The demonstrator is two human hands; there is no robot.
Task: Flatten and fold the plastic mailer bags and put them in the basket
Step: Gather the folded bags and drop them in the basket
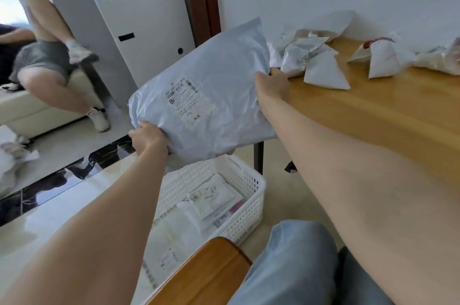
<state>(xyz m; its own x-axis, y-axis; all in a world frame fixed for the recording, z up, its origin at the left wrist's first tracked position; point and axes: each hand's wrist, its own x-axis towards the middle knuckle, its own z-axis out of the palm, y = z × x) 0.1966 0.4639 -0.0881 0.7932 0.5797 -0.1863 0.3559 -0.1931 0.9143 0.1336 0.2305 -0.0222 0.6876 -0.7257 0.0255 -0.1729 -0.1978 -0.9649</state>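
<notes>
While gripping opposite edges of the mailer bag (pixel 224 75) with left hand (pixel 146 139) and right hand (pixel 272 81), holding it stretched above the basket (pixel 258 187); probably flattening now; next, laying on counter (pixel 373 115), folding

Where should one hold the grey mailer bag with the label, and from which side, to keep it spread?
By two opposite edges, from the sides: the left hand grips its lower-left corner, the right hand its right edge. The grey mailer bag is limp, creased, so pulling outward should keep it flat.
</notes>
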